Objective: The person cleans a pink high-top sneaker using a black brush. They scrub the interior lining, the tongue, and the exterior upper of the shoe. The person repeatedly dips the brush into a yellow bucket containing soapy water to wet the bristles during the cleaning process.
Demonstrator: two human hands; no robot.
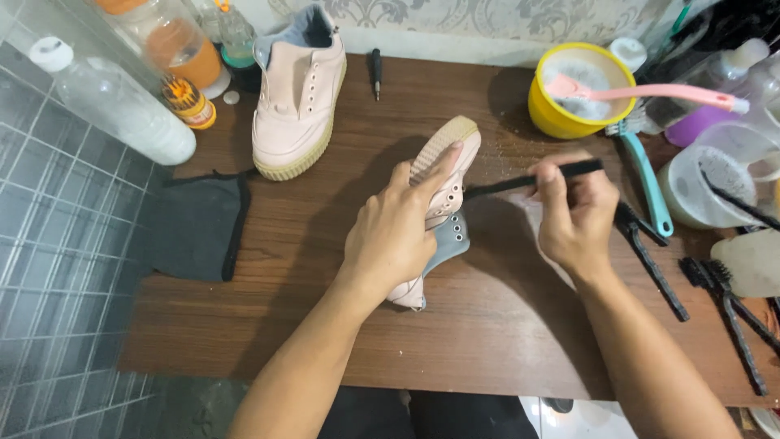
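My left hand [396,232] grips a pale pink sneaker [452,175] turned on its side above the wooden table [325,268], with its cream ribbed sole facing up and away and its grey tongue hanging below. My right hand [573,215] holds a thin black brush [536,177] whose tip touches the side of that sneaker. The matching pink sneaker [296,102] stands upright at the table's far left part.
A yellow bowl [546,110] of white foam holds a pink brush [650,91]. A teal brush [647,183] and several black brushes [723,301] lie at right beside plastic containers [699,191]. Bottles [122,110] and a dark cloth [199,228] sit at left. A small screwdriver [376,71] lies at the back.
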